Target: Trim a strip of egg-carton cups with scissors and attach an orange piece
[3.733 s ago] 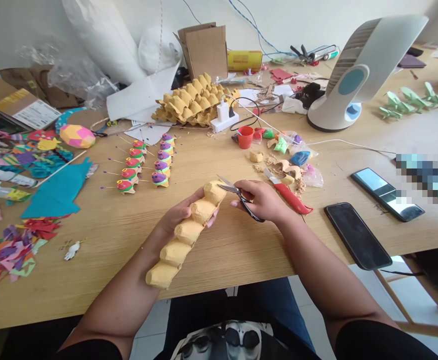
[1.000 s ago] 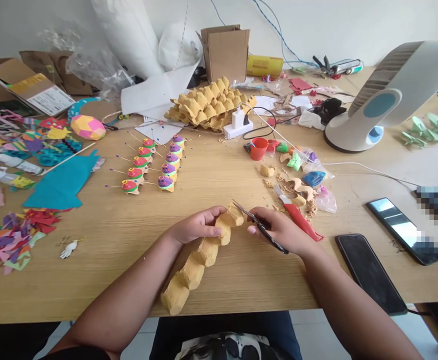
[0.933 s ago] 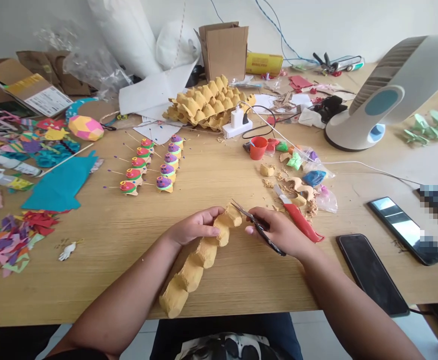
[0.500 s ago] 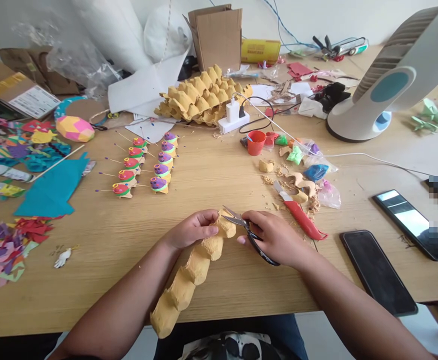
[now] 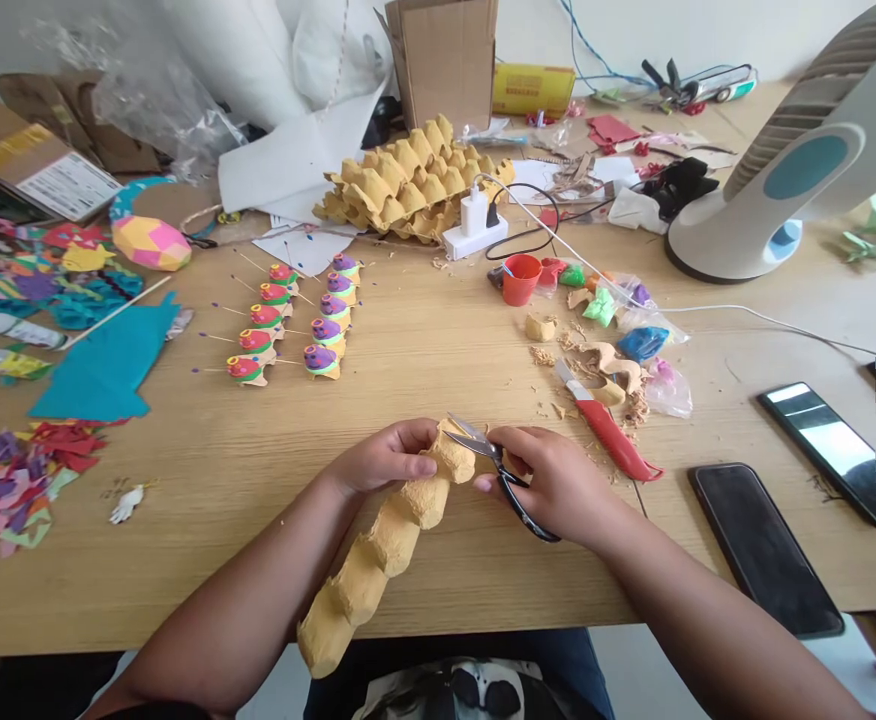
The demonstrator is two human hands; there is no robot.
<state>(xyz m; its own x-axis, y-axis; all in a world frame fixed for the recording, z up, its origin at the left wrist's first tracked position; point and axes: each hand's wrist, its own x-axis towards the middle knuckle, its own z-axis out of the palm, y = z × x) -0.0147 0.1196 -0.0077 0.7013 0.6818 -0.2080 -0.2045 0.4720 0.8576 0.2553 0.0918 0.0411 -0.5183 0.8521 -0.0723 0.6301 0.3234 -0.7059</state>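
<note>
A yellow egg-carton strip (image 5: 391, 538) of several joined cups slants from mid-table down past the table's front edge. My left hand (image 5: 393, 456) pinches it near its upper end, thumb on top. In my right hand (image 5: 547, 480) is a pair of scissors (image 5: 492, 452) with black handles. Its blades are spread slightly and lie at the rim of the topmost cup. Whether they are cutting into the card I cannot tell. Right of my right hand lies a red-handled knife (image 5: 612, 432) among crumbs and carton scraps (image 5: 610, 360).
Two rows of painted cup figures (image 5: 264, 317) with pins stand at left-centre. Behind are stacked egg trays (image 5: 415, 180), a power strip (image 5: 475, 238) and a red cup (image 5: 522, 280). Two phones (image 5: 764, 548) and a white fan (image 5: 760, 210) are at right; coloured paper scraps (image 5: 25, 480) at left.
The camera view has shifted slightly. Both hands, the scissors and the egg-carton strip keep nearly the same position relative to one another.
</note>
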